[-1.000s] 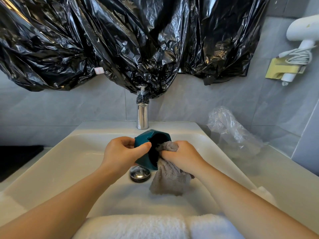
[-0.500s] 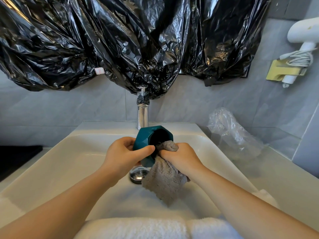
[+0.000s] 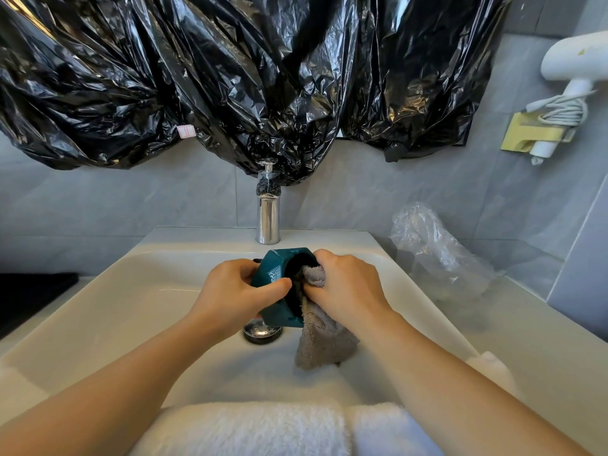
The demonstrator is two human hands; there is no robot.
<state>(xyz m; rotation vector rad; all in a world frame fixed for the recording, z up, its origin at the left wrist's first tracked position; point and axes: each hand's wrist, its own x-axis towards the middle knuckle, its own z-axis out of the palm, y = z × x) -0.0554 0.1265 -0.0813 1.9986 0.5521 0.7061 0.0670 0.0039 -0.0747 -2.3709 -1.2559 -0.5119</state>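
Cup (image 3: 273, 278), teal and faceted, is tipped on its side in mid-air over the middle of the sink (image 3: 141, 291), its dark mouth turned to the right.

Black plastic (image 3: 230, 77) hangs crumpled across the far wall, covering most of it above the basin. The white sink fills the middle of the scene, and a folded white towel (image 3: 256, 429) lies along its near edge. The counter (image 3: 559, 357) runs off to the right, with a crumpled clear bag (image 3: 434, 248) on it at the far end against the wall. A white dryer (image 3: 572, 57) sits in a yellow holder high on the far right wall, its cord coiled round the handle.

My left hand (image 3: 230, 291) is wrapped round the cup, thumb across its near side and fingers curled over the far side. My right hand (image 3: 348, 287) is closed on a grey cloth (image 3: 325, 340), pinching its top end and pressing it into the cup's mouth. The rest of the cloth hangs down under my wrist toward the basin; I cannot tell whether its tip touches the bottom.

The chrome tap (image 3: 268, 218) stands upright on the far rim, just beyond the cup. The round metal plug (image 3: 262, 334) sits in the basin floor, right below the cup.
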